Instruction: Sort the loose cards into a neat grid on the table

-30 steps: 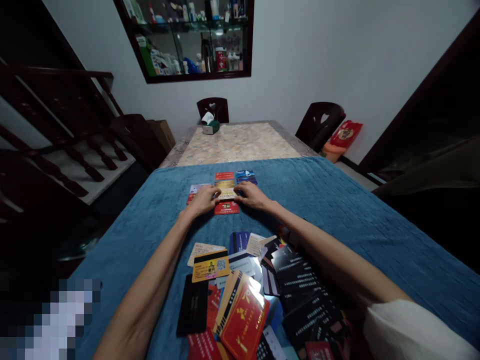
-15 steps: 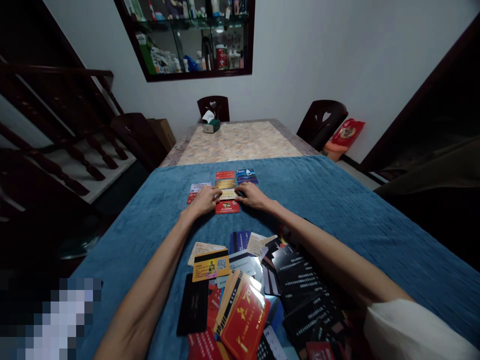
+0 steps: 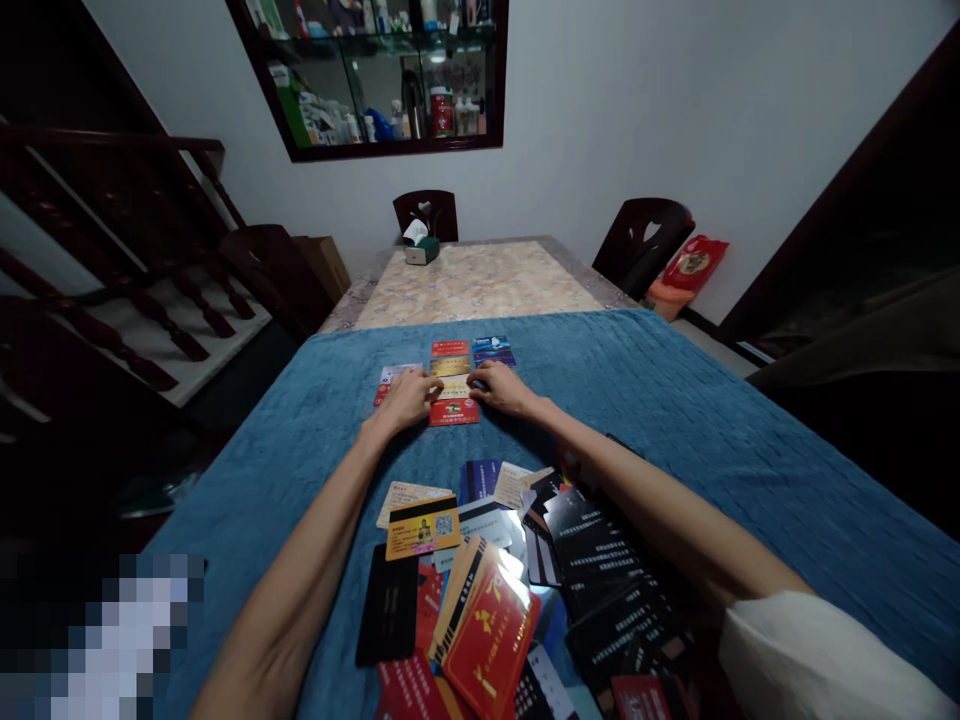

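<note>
Cream card [image 3: 454,388] lined up on the blue cloth [image 3: 637,420]

It lay on the covered table [image 3: 495,285], between a gold card [image 3: 450,367] and a nearer red card [image 3: 454,414]. The left hand [image 3: 409,399] and right hand [image 3: 506,389] were at its opposite ends, each grip narrow; whether either pinched it, one could not tell. The step looked like squaring it, and the next move seemed to call for a gentle release. A tissue box [image 3: 422,255] held a protruding tissue [image 3: 415,232]; a wall cabinet [image 3: 397,154] held a red tin [image 3: 442,112].
</note>
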The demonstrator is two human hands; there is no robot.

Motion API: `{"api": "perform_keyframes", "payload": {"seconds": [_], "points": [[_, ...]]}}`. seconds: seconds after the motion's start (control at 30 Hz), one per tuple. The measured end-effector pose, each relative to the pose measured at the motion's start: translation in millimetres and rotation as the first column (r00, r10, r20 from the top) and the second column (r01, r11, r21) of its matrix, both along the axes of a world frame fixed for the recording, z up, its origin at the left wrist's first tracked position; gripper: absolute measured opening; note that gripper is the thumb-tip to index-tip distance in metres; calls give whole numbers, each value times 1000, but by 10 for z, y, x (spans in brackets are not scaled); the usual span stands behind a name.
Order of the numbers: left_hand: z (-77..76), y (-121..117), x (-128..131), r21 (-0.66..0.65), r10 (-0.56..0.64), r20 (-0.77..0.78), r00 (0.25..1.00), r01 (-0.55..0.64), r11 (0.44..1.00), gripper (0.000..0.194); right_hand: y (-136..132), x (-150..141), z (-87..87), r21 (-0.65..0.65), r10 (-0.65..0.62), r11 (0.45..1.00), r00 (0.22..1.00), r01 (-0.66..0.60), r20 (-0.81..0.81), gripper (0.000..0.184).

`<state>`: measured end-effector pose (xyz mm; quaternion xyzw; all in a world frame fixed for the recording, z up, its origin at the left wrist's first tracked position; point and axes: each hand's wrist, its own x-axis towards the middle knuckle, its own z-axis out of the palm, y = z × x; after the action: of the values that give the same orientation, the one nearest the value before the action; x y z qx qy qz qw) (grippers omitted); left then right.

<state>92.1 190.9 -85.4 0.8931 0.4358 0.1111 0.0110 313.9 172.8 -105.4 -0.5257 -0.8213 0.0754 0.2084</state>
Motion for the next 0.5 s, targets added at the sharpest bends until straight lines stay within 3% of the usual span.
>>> {"api": "perform_keyframes", "payload": {"seconds": [0.5], "points": [[-48, 30, -12, -50, -20, 87, 996, 24, 998, 20, 7, -40, -8, -14, -29, 999, 999, 29, 35, 21]]}}
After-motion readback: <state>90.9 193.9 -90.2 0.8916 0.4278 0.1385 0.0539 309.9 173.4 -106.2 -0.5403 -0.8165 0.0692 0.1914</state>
